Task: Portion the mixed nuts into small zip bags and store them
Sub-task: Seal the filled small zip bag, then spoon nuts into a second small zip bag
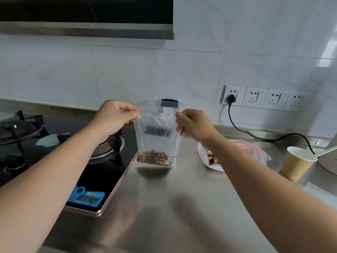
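Steel tabletop (164,207) beside gas hob (73,152). Left hand (116,115) and right hand (193,125) pinch top corners of small zip bag (156,136), raised above tabletop, mixed nuts (153,157) at bottom. Larger nut bag (211,157) lies right.

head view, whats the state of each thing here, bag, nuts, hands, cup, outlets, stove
small zip bag: held up above the counter, nuts only at its bottom
left hand: pinches the bag's top left corner
right hand: pinches the top right corner
big nut bag: lying on the counter
paper cup: upright, looks empty
outlets: one plug in the leftmost
stove: no flame seen
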